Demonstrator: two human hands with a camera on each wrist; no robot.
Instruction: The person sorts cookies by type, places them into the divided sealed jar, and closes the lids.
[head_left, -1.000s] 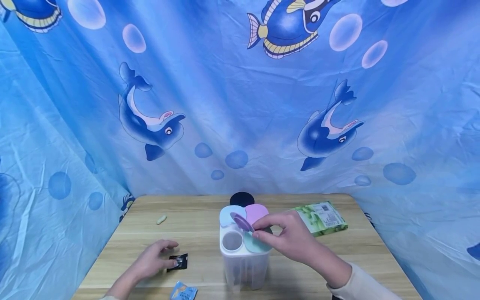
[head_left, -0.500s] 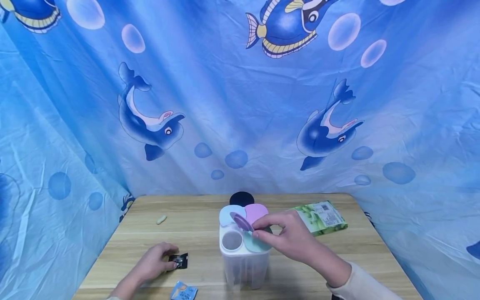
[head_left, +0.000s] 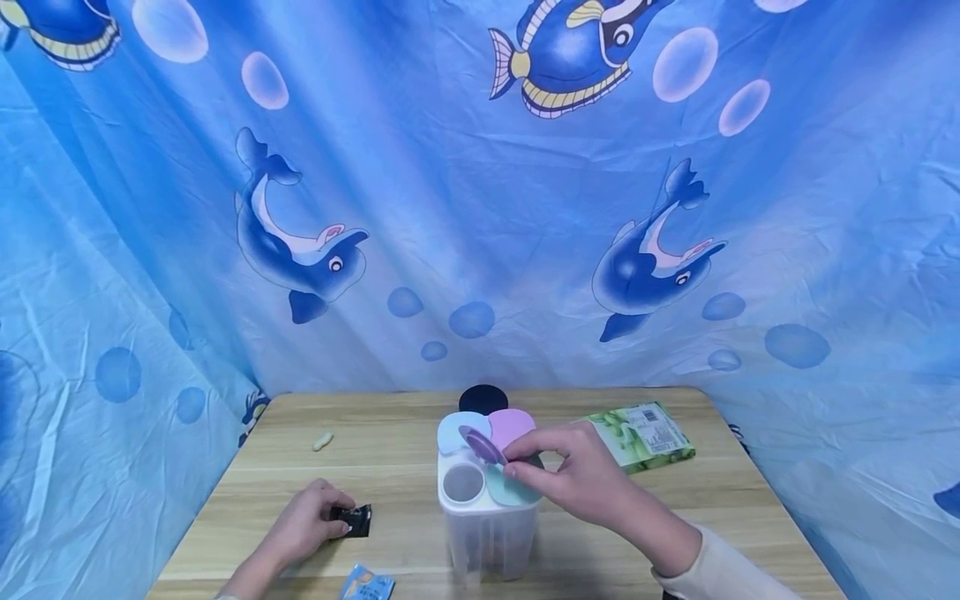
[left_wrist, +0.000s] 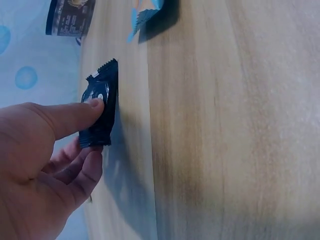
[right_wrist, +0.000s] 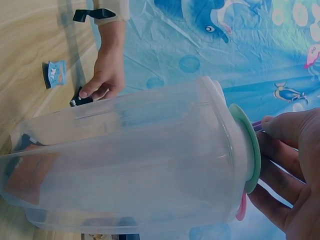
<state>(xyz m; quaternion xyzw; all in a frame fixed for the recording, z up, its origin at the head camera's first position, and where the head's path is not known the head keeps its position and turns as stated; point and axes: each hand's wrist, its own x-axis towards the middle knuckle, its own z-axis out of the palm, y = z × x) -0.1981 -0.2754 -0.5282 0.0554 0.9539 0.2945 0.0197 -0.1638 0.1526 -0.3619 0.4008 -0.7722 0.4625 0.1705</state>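
Wooden table (head_left: pixel 405 467): black packet (head_left: pixel 357 520) pinched by left hand (head_left: pixel 303 527)

I see a small black packet (head_left: pixel 356 520) lying flat on the wood near the left edge. A clear container (head_left: pixel 487 521) stands upright mid-table, its purple flap (head_left: pixel 483 444) tilted up over one round opening, the other pastel flaps shut.

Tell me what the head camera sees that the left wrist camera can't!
Only the head view shows the clear container with its pastel lids, the right hand holding the purple lid up, and the green packet. Only the left wrist view shows the thumb pressing the black packet close up. Both show the left hand, the table and the blue packet.
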